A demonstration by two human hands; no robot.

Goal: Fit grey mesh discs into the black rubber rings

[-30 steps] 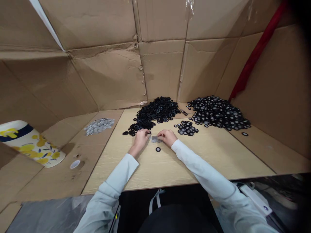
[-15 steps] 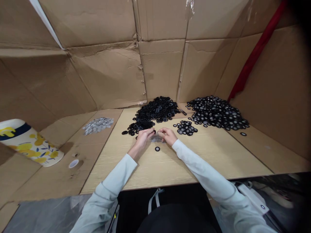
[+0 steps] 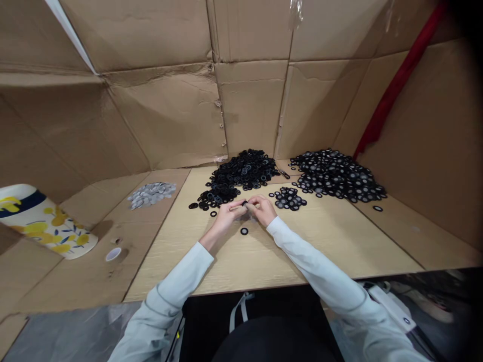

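Rate work as partway along, judging by the piles alone. Count as done the large heap of filled rings (image 3: 337,176) at the right rear of the counter (image 3: 302,251), the small cluster of filled rings (image 3: 290,199) near it, and the single filled ring (image 3: 244,231) lying flat toward the near edge. Count as left the heap of bare rings (image 3: 243,171) at rear centre, the pile of grey discs (image 3: 151,194) at the left, and the loose discs (image 3: 247,217) below the hands. Locate the black ring (image 3: 245,203) between both hands, above the loose discs. Read the grip of the left hand (image 3: 225,216) as pinching the black ring between thumb and fingers. Read the right hand (image 3: 264,211) as brought up to the same ring; cannot tell whether pinching it or a disc. Compared with one second earlier, note both hands meeting at the ring instead of standing apart, the left shifted rightward, exposing a loose ring (image 3: 213,213) beside it. Note no evident change in the piles.
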